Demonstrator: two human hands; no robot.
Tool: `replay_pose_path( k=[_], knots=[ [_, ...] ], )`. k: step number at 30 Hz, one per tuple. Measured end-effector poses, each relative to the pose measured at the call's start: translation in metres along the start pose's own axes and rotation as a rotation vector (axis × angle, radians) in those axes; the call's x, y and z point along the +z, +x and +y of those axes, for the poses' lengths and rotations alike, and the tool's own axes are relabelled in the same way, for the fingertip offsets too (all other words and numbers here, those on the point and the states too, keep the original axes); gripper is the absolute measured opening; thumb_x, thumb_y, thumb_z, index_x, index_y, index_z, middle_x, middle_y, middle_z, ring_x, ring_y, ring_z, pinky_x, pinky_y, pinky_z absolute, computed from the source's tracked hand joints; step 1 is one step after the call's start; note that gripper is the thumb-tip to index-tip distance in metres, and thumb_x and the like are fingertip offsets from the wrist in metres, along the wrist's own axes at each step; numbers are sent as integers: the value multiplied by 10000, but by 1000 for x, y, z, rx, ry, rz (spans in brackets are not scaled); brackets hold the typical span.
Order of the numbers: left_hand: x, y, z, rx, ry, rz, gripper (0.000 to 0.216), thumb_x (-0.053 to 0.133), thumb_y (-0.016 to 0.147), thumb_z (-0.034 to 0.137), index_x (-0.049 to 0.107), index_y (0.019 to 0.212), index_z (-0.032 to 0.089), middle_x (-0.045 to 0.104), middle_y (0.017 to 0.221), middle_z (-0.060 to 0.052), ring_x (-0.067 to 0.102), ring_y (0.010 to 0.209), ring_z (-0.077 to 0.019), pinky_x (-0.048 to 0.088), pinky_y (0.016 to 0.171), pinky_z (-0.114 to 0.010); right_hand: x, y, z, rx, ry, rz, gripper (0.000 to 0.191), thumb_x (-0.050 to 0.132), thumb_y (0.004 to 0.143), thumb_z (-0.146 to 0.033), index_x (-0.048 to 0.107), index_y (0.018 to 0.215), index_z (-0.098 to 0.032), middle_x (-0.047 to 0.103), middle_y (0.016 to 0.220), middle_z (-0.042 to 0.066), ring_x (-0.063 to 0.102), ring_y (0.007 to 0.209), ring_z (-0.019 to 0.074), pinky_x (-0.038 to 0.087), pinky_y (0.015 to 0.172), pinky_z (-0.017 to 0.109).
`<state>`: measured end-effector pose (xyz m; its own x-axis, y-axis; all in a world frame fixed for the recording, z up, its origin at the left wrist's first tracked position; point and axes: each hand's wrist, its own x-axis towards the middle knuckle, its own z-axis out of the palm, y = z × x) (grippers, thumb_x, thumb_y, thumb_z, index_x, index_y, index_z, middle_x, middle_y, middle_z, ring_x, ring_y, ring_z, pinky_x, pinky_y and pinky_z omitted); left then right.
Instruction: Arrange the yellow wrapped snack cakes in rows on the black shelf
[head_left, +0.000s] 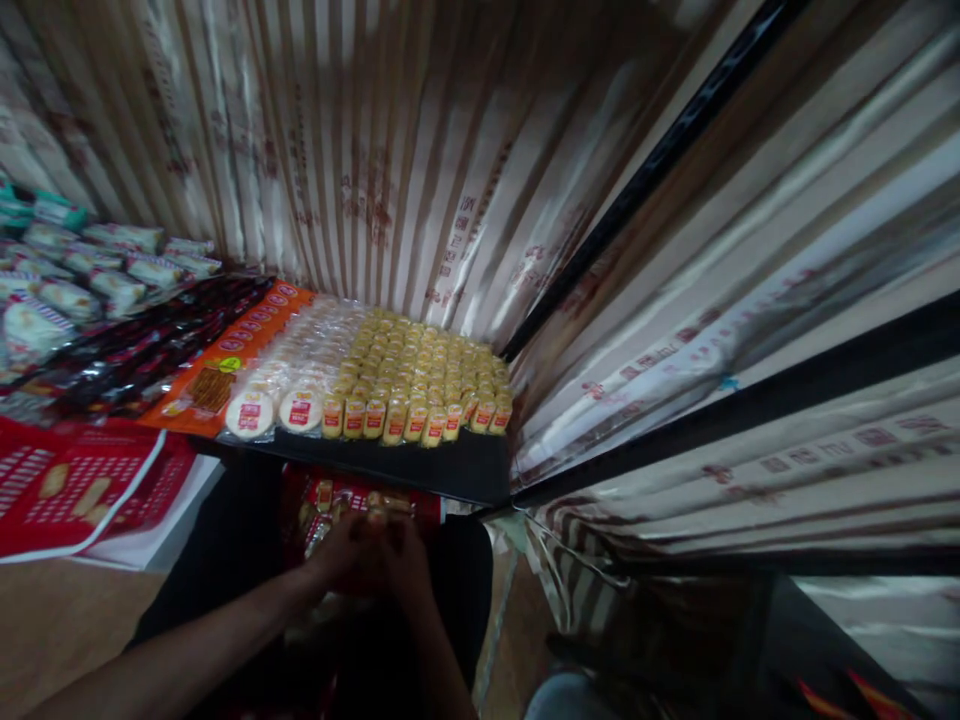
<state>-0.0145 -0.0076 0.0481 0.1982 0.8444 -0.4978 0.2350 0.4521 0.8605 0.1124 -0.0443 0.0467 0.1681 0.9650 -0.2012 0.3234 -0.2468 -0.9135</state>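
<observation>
My left hand point(337, 550) and my right hand point(406, 556) meet low in the view, between my knees. Their fingers are curled in towards each other around a small wrapped snack point(378, 510), which is dark and blurred. Both hands are over a red container point(427, 506). Several small packets point(324, 496) with shiny wrappers lie in it, partly hidden by my hands. Just beyond, tight rows of small yellow packets point(416, 375) with red labels stand on a black tabletop point(465, 468).
Left of the yellow packets lie round white packaged cakes point(302, 408), an orange snack bag point(217, 375), dark packets point(150, 345) and white-wrapped packets point(116, 285). A red basket point(30, 490) with a white handle is at left. Printed striped curtains point(420, 170) and black poles point(637, 185) enclose the back and right.
</observation>
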Motion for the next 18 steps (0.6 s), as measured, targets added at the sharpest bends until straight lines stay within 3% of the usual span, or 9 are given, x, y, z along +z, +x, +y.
replay_pose_path(
  k=[6, 11, 18],
  knots=[
    [21, 8, 57, 230, 36, -124, 412, 534, 701, 78, 581, 1102, 162, 674, 998, -46, 629, 898, -165, 496, 790, -256, -43, 13, -27, -97, 157, 191, 339, 509, 754, -307, 489, 1079, -211, 668, 931, 55, 660, 796, 166, 540, 715, 293],
    [46, 22, 100, 297, 263, -40, 453, 472, 759, 65, 549, 1195, 161, 615, 1081, -79, 606, 949, -156, 467, 859, -253, -77, 39, -36, -177, 215, 312, 342, 549, 755, -314, 530, 1065, -171, 668, 918, 82, 650, 800, 167, 543, 716, 304],
    [83, 34, 119, 387, 330, 31, 491, 486, 745, 36, 492, 1220, 160, 587, 1167, -90, 579, 1029, -159, 429, 948, -281, -106, 73, -29, -201, 145, 442, 377, 529, 750, -339, 554, 1071, -143, 664, 922, 98, 640, 810, 179, 531, 765, 340]
  ],
)
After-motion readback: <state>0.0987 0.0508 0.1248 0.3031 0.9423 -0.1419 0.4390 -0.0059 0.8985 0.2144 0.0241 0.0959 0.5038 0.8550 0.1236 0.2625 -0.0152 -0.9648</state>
